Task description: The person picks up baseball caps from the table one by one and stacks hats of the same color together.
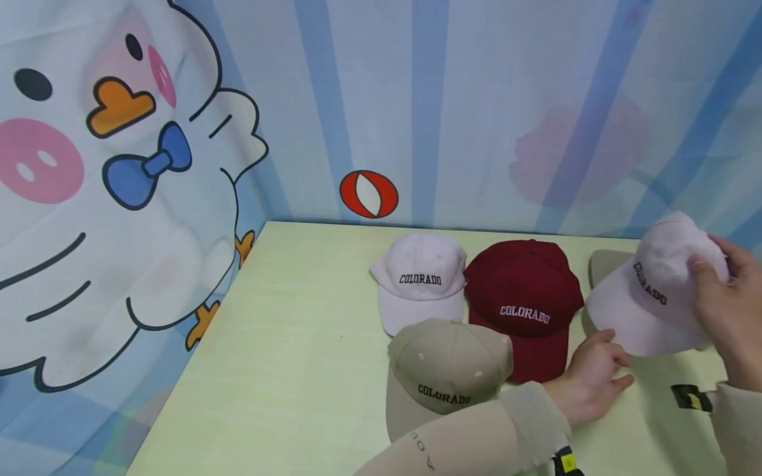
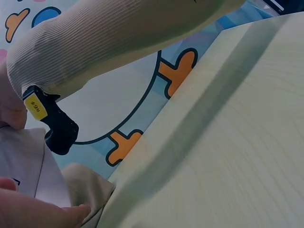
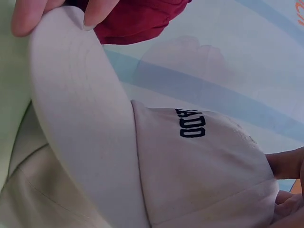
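At the right of the head view, my right hand grips the crown of a pale pinkish-white cap, thumb on the crown's outside. The cap is tilted, and dark COLORADO lettering shows on its front. My left hand is at the front edge of its brim, fingers loosely bent and touching the brim, thumb apart in the head view. Partly hidden beneath the held cap is a beige cap. Left of my left hand sits a dark red cap.
A second pale cap stands left of the red one. In front of it, a khaki cap is partly covered by my left sleeve. The light table meets a printed cloth backdrop at the back and left.
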Motion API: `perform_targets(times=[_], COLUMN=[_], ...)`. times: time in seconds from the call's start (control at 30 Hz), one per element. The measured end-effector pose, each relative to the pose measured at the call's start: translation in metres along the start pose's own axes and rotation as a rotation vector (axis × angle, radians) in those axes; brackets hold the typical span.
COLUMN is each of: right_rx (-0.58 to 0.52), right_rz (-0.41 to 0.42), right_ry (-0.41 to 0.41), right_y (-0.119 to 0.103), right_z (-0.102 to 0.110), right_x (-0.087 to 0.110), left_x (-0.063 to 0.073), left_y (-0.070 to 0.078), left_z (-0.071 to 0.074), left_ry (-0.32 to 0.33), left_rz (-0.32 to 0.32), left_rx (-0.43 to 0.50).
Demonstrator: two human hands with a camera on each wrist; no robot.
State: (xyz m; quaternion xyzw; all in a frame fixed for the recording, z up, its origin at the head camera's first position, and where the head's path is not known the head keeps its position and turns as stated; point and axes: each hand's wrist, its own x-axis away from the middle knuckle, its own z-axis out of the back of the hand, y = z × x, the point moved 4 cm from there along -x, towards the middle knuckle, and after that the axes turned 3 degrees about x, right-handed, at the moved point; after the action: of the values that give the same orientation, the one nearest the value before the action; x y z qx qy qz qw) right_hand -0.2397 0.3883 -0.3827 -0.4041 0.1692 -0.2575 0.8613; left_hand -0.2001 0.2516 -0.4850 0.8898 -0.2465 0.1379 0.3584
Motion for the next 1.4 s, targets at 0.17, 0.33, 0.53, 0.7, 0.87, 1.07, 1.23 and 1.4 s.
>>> perform_targets(times=[0.17, 0.33, 0.53, 0.7, 0.87, 1.07, 1.23, 1.4], right_rx=[-0.019, -0.018, 0.011, -0.034, -0.139, -0.285, -0.384, -0.657], right_rz=[-0.027, -0.029, -0.008, -0.076, -0.074, -0.016, 0.074, 0.166], right_ry=[0.042, 0.103, 0.176, 0.145, 0.122, 0.105, 0.051, -0.01], right_y=[-0.006, -0.015, -0.028, -0.037, -0.047, -0.063, -0.072, -0.08], right_z=[0.006, 0.012, 0.017, 0.024, 0.026, 0.025, 0.024, 0.017], right_x=[0.004, 0.007, 0.013, 0.017, 0.02, 0.016, 0.01, 0.007], left_x=[0.007, 0.015, 0.025, 0.033, 0.042, 0.052, 0.061, 0.068], left_y=[0.001, 0.006, 0.018, 0.032, 0.05, 0.079, 0.107, 0.137], left_z=[-0.004, -0.006, -0.008, -0.009, -0.007, 0.0, 0.005, 0.01], left_ry=[-0.036, -0.053, -0.048, -0.057, -0.064, -0.029, 0.062, 0.111], left_rz=[0.003, -0.025, -0.061, -0.105, -0.182, -0.27, -0.338, -0.361], left_rx=[-0.006, -0.034, -0.074, -0.16, -0.253, -0.308, -0.324, -0.345])
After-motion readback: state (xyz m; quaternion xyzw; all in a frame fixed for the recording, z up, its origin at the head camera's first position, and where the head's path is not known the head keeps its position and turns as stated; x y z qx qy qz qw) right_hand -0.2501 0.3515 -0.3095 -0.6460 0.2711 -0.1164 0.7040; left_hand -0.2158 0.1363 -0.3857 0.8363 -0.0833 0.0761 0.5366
